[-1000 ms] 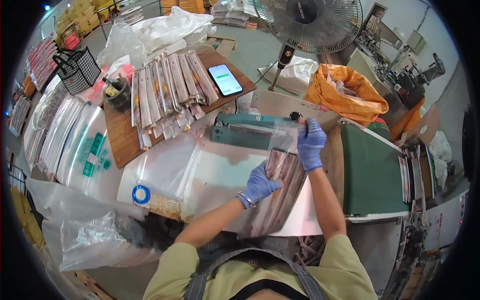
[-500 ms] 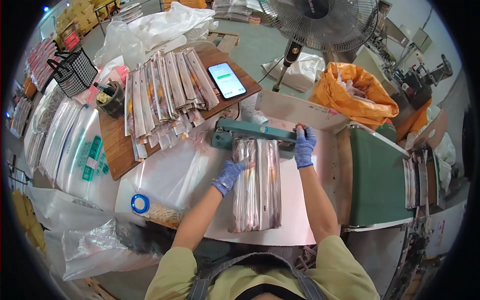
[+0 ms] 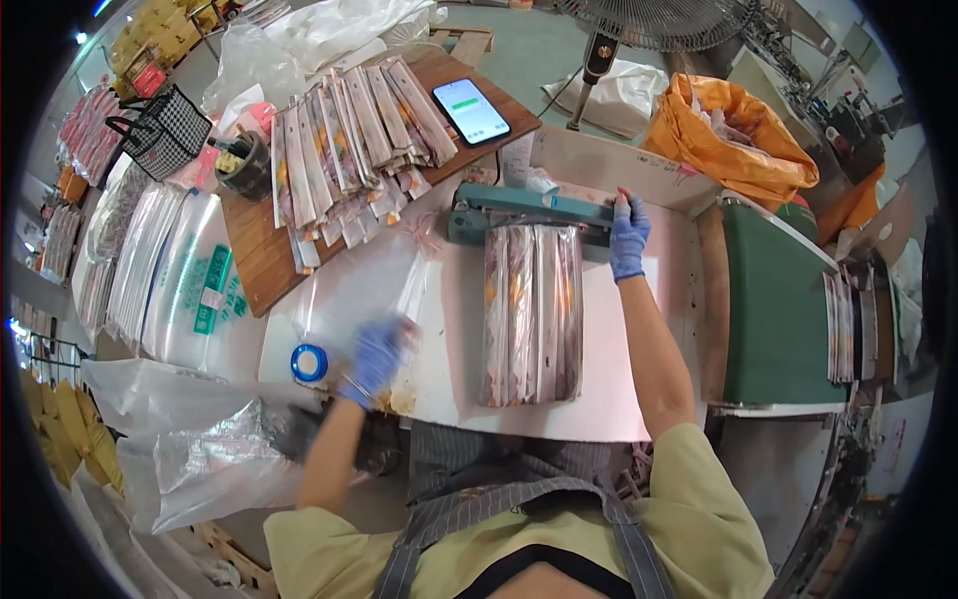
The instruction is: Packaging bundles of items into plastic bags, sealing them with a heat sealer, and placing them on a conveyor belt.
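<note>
A green hand-operated bag sealer (image 3: 539,202) lies across the far part of the white work surface. My right hand (image 3: 630,237), in a blue glove with bare fingertips, is closed round the right end of its arm. A clear plastic bag packed with long, flat printed packets (image 3: 532,319) lies with its far end at the sealer, touching neither hand. My left hand (image 3: 377,357), gloved the same way, is over the near left part of the surface, blurred by motion, so its fingers cannot be made out. Beside it lies a roll of blue tape (image 3: 309,363).
Several fanned packets (image 3: 349,150) and a lit phone (image 3: 472,112) lie on a brown wooden board (image 3: 244,255). Clear bags (image 3: 175,290) are stacked at left. A green-topped surface (image 3: 778,309), an orange sack (image 3: 733,150) and a standing fan (image 3: 654,22) are right and beyond.
My left hand has let go of the packed bag and moved left and nearer, toward the tape. My right hand stays on the sealer's arm. The whole view has shifted slightly.
</note>
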Tool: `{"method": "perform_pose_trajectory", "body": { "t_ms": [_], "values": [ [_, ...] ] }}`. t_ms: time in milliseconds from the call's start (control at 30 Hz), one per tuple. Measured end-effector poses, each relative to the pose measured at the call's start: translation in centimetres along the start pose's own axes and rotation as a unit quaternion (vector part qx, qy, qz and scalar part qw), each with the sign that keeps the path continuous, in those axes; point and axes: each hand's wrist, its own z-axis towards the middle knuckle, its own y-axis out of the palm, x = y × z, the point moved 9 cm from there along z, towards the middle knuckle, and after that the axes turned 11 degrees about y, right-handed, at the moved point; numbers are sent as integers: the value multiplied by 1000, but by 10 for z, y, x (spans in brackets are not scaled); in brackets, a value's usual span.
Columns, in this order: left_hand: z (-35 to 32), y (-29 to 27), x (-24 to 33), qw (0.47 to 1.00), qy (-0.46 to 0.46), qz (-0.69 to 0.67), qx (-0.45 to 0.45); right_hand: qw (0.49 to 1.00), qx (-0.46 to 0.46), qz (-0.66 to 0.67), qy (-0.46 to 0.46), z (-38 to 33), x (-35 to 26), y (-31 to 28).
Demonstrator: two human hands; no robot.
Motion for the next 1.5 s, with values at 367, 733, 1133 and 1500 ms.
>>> {"method": "perform_pose_trajectory", "body": {
  "t_ms": [367,733,1133,1500],
  "values": [
    [26,-70,-6,937,138,320,-3,876,-154,-442,-120,-243,-21,35],
    [17,17,42,954,177,220,103,902,-266,-275,-201,-289,-87,130],
    [0,29,117,761,221,605,77,896,-260,-280,-226,-291,-100,140],
    [17,11,22,937,113,330,24,877,-144,-419,-185,-180,-75,133]
  ]
}}
